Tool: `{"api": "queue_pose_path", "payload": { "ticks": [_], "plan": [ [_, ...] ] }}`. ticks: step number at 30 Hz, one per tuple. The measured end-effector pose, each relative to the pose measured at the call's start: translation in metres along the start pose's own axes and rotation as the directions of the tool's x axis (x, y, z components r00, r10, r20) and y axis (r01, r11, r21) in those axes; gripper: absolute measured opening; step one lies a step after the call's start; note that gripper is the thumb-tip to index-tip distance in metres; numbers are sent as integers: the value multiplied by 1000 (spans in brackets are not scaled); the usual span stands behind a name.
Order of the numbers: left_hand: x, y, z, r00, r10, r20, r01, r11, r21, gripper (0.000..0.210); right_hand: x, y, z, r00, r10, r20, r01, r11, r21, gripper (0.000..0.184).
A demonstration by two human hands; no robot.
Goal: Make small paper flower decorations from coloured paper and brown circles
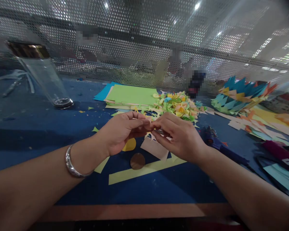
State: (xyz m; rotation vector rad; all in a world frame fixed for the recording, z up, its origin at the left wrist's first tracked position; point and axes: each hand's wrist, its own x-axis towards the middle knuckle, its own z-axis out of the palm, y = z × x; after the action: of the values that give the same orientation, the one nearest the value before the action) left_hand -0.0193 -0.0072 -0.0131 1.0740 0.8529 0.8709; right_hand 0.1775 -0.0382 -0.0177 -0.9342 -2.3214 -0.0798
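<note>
My left hand (126, 130), with a silver bangle on the wrist, is closed in a pinch, thumb against the fingers. My right hand (177, 133) meets it fingertip to fingertip, also closed in a pinch. A thin greyish edge shows between its fingers, too small to name. Whatever the fingertips hold is mostly hidden. Beneath the hands lie a yellow paper piece (129, 144), a brown round disc (137, 161), a pale paper piece (155, 148) and a long pale-yellow paper strip (135, 173). Just beyond them is a pile of small folded paper pieces (180, 106).
A stack of coloured paper (132, 94) lies behind my hands. At left stands a glass bottle (44, 77). To the right are a dark blue glue gun (223, 150), a purple tool (279, 154), paper strips and a spiky paper ring (240, 96). A perforated metal screen (135, 41) closes the back.
</note>
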Motion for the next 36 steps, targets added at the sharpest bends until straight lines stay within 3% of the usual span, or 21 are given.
{"api": "queue_pose_path", "payload": {
  "ticks": [5,11,36],
  "plan": [
    [-3,-3,2,1000,-11,-8,11,1000,-29,14,0,0,1,999,2,-32,-2,1000,16,11],
    [-4,-4,0,996,-68,61,70,997,-28,17,0,-1,1,994,66,-82,-64,997,33,9],
    [-13,-3,9,979,169,114,-189,963,195,11,0,0,-1,977,181,-111,-161,973,167,8]
  ]
}}
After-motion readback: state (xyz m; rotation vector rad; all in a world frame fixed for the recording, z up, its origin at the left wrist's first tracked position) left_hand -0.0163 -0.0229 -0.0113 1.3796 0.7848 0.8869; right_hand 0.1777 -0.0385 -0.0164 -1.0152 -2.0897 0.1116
